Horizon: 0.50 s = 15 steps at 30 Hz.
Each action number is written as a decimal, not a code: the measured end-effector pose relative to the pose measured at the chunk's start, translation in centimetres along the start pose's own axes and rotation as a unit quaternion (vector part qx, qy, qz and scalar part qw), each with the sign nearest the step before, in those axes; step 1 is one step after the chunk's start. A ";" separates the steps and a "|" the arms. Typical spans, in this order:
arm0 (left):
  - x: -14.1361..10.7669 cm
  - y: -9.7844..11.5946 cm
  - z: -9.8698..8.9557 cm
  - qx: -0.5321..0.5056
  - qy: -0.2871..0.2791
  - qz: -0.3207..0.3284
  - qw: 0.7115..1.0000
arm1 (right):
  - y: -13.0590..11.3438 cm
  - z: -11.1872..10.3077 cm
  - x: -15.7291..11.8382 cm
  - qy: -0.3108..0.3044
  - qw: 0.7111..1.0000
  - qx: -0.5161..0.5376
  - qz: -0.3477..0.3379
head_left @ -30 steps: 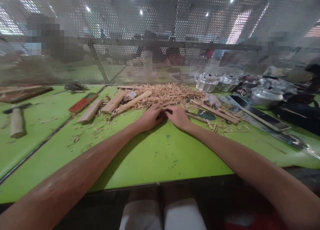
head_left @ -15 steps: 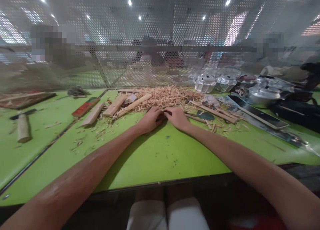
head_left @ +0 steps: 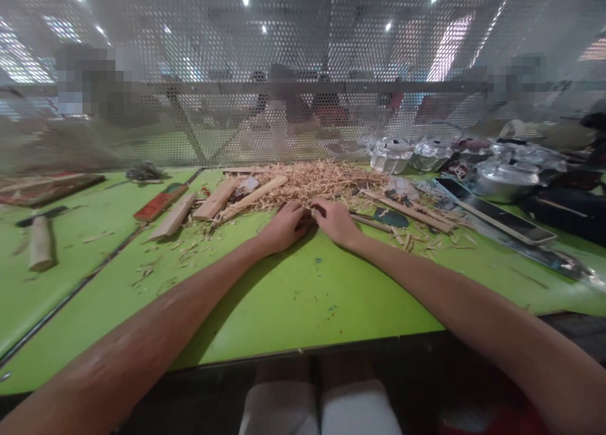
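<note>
My left hand (head_left: 285, 226) and my right hand (head_left: 337, 223) meet at the near edge of a heap of wood shavings (head_left: 326, 179). Both have curled fingers, with the fingertips close together. Whatever they pinch is small and mostly covered by the fingers, so I cannot make it out. A thin stick (head_left: 372, 223) lies just right of my right hand, beside a dark green flat piece (head_left: 391, 216). Left of my left hand lie several pale wood pieces, among them a block (head_left: 216, 199) and a flat slat (head_left: 173, 218).
The green table (head_left: 284, 309) has a seam on the left. A red block (head_left: 160, 202) and a wooden-handled tool (head_left: 41, 242) lie there. At right are a phone (head_left: 502, 214), foil-like silver containers (head_left: 505, 177) and a dark bag (head_left: 563, 211). A perforated screen (head_left: 303, 119) stands behind.
Both hands stay at almost the same spot, with only slight finger movement. A small pale bit now shows between the fingertips. The view has shifted slightly.
</note>
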<state>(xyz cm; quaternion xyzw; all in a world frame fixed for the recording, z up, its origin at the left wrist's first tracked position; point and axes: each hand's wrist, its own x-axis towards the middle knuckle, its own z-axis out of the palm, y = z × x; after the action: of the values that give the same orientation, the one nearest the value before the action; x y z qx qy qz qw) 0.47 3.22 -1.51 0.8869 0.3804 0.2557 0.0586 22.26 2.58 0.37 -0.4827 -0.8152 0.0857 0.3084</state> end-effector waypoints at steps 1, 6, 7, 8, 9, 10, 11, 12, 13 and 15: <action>0.0 0.0 0.0 -0.003 0.003 0.002 1.000 | 0.0 0.0 0.0 0.007 1.000 0.002 0.005; -0.1 0.2 0.0 -0.006 0.007 0.005 1.000 | -0.2 -0.1 0.1 0.010 1.000 0.010 0.015; -0.1 0.2 0.0 -0.006 0.006 0.004 1.000 | -0.3 -0.1 0.1 -0.001 1.000 0.004 0.016; -0.1 0.2 -0.1 -0.007 0.004 0.003 1.000 | -0.3 -0.1 0.0 -0.012 1.000 -0.007 0.020; -0.1 0.2 -0.1 -0.008 0.004 0.002 1.000 | -0.5 -0.1 0.0 -0.020 0.999 -0.021 0.026; -0.1 0.2 -0.1 -0.010 0.003 0.002 1.000 | -0.6 -0.2 0.0 -0.024 0.998 -0.037 0.034; -0.1 0.2 -0.1 -0.012 0.001 0.002 1.000 | -0.8 -0.3 0.0 -0.026 0.997 -0.054 0.042; -0.1 0.2 -0.2 -0.014 -0.001 0.003 1.000 | -0.9 -0.3 0.0 -0.027 0.996 -0.071 0.051; -0.1 0.2 -0.2 -0.016 -0.002 0.002 1.000 | -1.0 -0.4 0.0 -0.028 0.994 -0.085 0.056; -0.1 0.2 -0.2 -0.019 -0.003 0.000 1.000 | -1.3 -0.5 0.0 -0.033 0.992 -0.106 0.057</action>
<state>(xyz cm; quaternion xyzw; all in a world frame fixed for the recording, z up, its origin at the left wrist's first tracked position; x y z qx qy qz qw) 0.49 2.99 -1.33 0.8864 0.3749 0.2606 0.0766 21.65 1.81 1.30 -0.5553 -0.8005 0.0318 0.2232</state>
